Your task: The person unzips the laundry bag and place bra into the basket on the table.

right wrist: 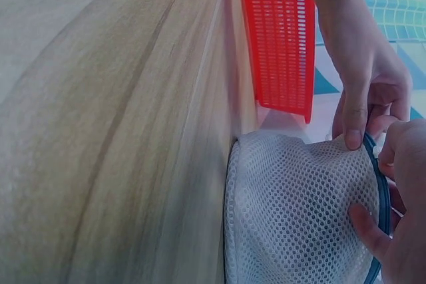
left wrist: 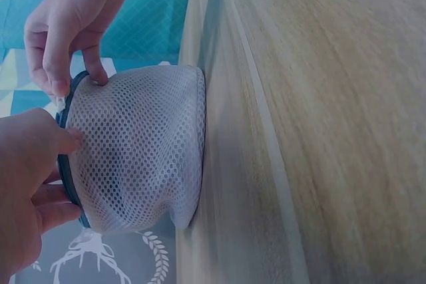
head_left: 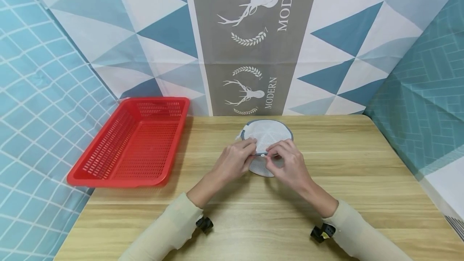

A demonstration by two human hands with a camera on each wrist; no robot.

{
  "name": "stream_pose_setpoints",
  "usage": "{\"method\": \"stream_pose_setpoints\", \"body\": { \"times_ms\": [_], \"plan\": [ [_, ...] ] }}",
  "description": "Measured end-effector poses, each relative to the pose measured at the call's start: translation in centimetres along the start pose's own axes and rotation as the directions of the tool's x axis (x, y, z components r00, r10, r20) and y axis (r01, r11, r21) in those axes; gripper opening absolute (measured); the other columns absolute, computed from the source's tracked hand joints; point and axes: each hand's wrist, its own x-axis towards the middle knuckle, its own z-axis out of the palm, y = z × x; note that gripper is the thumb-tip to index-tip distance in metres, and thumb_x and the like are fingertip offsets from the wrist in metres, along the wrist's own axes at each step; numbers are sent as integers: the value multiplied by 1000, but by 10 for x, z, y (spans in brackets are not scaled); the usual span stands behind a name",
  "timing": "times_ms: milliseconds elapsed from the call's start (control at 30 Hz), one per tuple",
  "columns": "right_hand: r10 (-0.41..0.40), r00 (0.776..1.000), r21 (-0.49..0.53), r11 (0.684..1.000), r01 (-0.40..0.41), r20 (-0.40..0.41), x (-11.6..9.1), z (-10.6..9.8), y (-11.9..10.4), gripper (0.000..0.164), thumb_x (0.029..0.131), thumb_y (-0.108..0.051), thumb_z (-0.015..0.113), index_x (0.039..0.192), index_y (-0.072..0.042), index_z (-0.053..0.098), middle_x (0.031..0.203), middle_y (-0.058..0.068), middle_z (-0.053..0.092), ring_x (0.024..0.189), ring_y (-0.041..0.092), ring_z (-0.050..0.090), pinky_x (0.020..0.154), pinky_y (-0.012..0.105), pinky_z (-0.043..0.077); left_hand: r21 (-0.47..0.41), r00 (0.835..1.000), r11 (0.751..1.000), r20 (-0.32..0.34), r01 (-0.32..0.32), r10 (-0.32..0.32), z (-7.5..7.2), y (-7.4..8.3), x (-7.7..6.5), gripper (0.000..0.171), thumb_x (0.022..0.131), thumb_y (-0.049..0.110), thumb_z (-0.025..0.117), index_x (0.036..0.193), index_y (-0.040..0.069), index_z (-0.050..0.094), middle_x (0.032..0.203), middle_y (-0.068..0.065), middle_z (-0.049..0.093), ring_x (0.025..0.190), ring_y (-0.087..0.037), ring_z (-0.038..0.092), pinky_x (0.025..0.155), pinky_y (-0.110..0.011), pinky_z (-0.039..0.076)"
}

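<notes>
Item 1: mesh bag (head_left: 268, 132), white, rounded, edged in dark blue-grey trim (left wrist: 64, 172). Located towards the far side of the tabletop (head_left: 369, 172), about the middle of its width. Base touching the wood, trimmed rim uppermost, sides softly creased. A small white zip pull (head_left: 263, 155) shows on the near part of the rim.

Item 2: left grip (head_left: 236, 158), a bare hand, grasping the bag's rim at the near left, thumb against the mesh, fingers bent over the trim.

Item 3: right grip (head_left: 288, 162), a bare hand, pinching the rim just beside the other, thumb and forefinger at the zip pull.

Item 4: basket (head_left: 148, 148), red plastic, rectangular, slotted sides. Stands on the tabletop to the left, well apart from the bag.

Item 5: pale sleeves (head_left: 174, 224), a pair, each with a black wrist device (head_left: 204, 224).

Item 6: patterned backdrop (head_left: 250, 43), blue, white and grey triangles; central grey panel bearing stag heads, laurel sprigs and the word MODERN. Left side, blue with white lattice; right side, blue-green herringbone.
</notes>
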Motion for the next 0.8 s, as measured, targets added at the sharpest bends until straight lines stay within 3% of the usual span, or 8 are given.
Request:
{"method": "stream_pose_setpoints", "body": {
  "times_ms": [200, 333, 800],
  "plan": [
    [8, 1000, -11, 1000, -8, 12, 2, -2, -1, 13, 84, 4, 81, 85, -8, 75, 99, 7, 83, 93, 22, 66, 74, 27, 59, 11, 1000, 1000, -24, 7, -6, 0, 0, 1, 20, 92, 3, 89, 90, 9, 70, 127, -15, 85, 119, -32, 84, 93, -41, 71],
    [7, 1000, -30, 1000, -7, 7, 3, -2, -2, 12, 84, 4, 83, 85, -7, 77, 99, 7, 83, 95, 23, 64, 75, 28, 58, 33, 999, 999, -45, 7, -5, -1, 1, 3, 21, 90, 11, 95, 98, 10, 76, 126, -14, 86, 116, -30, 84, 93, -39, 71],
    [-11, 1000, -28, 1000, 11, 5, 1, -1, 1, 10, 83, 2, 81, 84, -6, 76, 97, 8, 82, 94, 25, 63, 78, 21, 50, 10, 1000, 1000, -9, 3, -3, 0, 2, 1, 18, 92, 7, 91, 97, 11, 74, 127, -13, 86, 115, -30, 84, 92, -41, 71]
  ]
}}
